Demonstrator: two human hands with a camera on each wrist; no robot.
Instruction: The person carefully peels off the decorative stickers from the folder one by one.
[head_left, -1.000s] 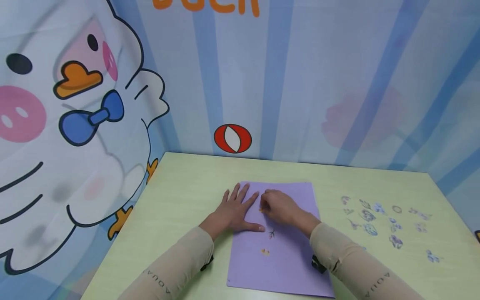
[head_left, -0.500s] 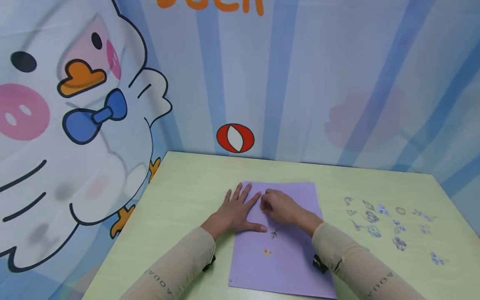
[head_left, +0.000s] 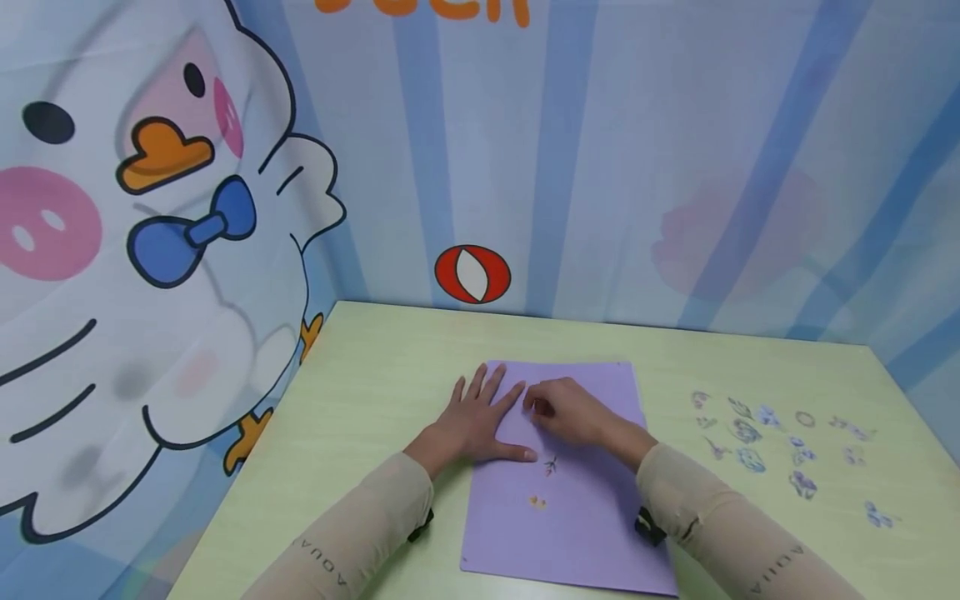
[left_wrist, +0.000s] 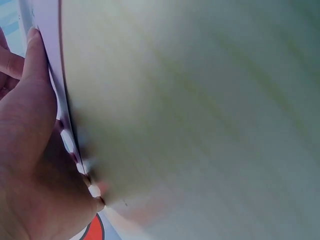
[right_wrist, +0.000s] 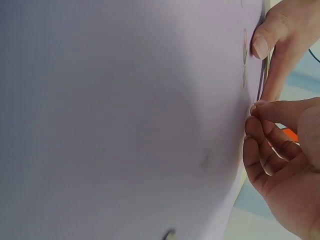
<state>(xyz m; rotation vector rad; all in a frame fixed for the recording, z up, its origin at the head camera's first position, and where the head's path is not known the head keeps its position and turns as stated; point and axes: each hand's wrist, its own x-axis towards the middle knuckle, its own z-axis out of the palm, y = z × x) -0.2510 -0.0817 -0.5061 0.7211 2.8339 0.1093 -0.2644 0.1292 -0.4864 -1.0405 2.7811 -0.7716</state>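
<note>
A purple sheet (head_left: 570, 525) lies on the table. My left hand (head_left: 468, 425) rests on its upper left part, fingers spread and thumb reaching inward. My right hand (head_left: 566, 410) is bent over the upper middle of the sheet, thumb and forefinger tips together at the surface. In the right wrist view, the right hand's fingers (right_wrist: 255, 165) are curled close to the sheet. The small orange sticker at its fingertips is hidden now. Below the hands, a dark sprig sticker (head_left: 551, 465) and a small yellow-orange sticker (head_left: 537, 502) lie on the sheet.
Several clear flower-shaped stickers (head_left: 746, 431) are spread over the right side of the pale table (head_left: 390, 358). A ring-shaped sticker (head_left: 805, 419) is among them. A printed cloth backdrop (head_left: 480, 167) with a duck stands behind and to the left.
My right hand has lifted and turned slightly, with a gap opening within its curl. The orange bit seen at its fingertips is no longer visible. My left hand stays put.
</note>
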